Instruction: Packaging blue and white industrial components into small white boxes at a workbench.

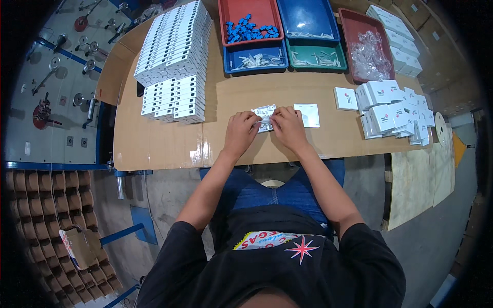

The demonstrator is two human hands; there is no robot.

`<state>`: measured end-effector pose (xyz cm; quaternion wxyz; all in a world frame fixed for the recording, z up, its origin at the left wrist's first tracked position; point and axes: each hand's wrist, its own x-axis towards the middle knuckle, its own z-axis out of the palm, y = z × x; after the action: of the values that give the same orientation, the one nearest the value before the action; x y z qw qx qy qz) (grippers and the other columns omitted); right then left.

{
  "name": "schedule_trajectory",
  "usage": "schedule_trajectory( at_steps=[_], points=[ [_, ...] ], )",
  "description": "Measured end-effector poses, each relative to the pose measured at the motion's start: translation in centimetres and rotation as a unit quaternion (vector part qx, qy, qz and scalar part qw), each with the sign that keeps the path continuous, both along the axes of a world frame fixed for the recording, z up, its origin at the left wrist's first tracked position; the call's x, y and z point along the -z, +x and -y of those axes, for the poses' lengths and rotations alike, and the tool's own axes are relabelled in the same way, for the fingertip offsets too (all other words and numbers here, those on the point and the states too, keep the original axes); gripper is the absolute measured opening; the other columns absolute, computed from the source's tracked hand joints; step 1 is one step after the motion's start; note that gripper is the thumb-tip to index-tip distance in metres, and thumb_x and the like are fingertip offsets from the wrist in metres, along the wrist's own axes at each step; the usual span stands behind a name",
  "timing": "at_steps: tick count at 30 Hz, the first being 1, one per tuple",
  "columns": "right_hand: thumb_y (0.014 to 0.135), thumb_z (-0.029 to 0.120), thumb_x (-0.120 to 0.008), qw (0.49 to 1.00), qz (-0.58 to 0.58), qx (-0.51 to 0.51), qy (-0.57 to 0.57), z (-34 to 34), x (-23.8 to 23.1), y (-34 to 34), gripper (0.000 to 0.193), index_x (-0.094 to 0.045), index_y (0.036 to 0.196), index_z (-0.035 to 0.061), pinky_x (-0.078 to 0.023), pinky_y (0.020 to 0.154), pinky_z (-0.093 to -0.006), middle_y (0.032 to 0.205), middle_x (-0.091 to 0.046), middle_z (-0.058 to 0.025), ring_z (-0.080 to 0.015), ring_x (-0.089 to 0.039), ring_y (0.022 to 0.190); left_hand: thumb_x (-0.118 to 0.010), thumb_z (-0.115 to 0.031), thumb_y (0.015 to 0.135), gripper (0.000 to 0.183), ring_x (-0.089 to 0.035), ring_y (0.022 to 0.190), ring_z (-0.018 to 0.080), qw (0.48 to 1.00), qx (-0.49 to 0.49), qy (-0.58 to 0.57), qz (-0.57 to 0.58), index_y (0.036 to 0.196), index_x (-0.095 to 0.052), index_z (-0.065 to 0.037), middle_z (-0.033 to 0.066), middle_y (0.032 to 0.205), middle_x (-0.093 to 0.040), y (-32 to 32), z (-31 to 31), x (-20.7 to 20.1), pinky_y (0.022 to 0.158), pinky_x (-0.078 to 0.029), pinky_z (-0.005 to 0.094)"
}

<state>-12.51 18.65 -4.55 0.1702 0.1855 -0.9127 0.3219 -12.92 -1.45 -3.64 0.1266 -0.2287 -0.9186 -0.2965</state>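
Both hands meet at the middle of the cardboard-covered desk [169, 143], close to its near edge. The left hand [240, 131] and the right hand [288, 128] have their fingers [257, 119] curled inward and drawn together, pinching a small clear plastic packet [264, 117] between the two sets of fingertips. The packet lies flat on or just above the desk surface, its far part showing beyond the fingertips, its near part covered by them. Just right of the right hand, a flat white square card [307, 115] lies on the desk, apart from the fingers. Further right sits a loose heap of small white boxes [393, 110]. To the left, well clear of the left hand, stand stacked rows of white flat cartons [174, 61]. Along the far edge are trays: a red tray [226, 13] with blue plastic parts [250, 30], a blue tray [255, 60] and a green tray [316, 57] holding pale small parts, and a red tray of clear bags [370, 54].
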Motion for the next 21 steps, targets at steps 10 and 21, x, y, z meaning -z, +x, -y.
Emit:
schedule_trajectory(
  at_steps=[10,21],
  points=[
    [0.085,0.016,-0.069,0.999,-0.01,0.013,0.051,0.2,-0.3,0.8,0.016,-0.073,0.099,0.0099,-0.038,0.093,-0.044,0.1,-0.067,-0.0016,-0.0213,-0.058,0.1,-0.071,-0.013,0.086,0.021,-0.06,0.103,0.0279,0.997,0.018,-0.011,-0.075,0.107,-0.071,-0.009,0.0063,0.104,-0.066,0.9,0.1,0.5,0.088,-0.046,0.0414],
    [0.085,0.016,-0.069,0.998,-0.025,0.022,0.054,0.6,0.3,1.1,0.016,-0.073,0.099,0.0095,-0.038,0.09,-0.0424,0.104,-0.066,-0.0022,-0.0218,-0.058,0.1,-0.072,-0.014,0.085,0.029,-0.059,0.109,0.0289,0.999,0.007,0.001,-0.05,0.114,-0.07,-0.01,0.0074,0.113,-0.064,2.0,-0.3,1.1,0.095,-0.044,0.0441]
  ],
)
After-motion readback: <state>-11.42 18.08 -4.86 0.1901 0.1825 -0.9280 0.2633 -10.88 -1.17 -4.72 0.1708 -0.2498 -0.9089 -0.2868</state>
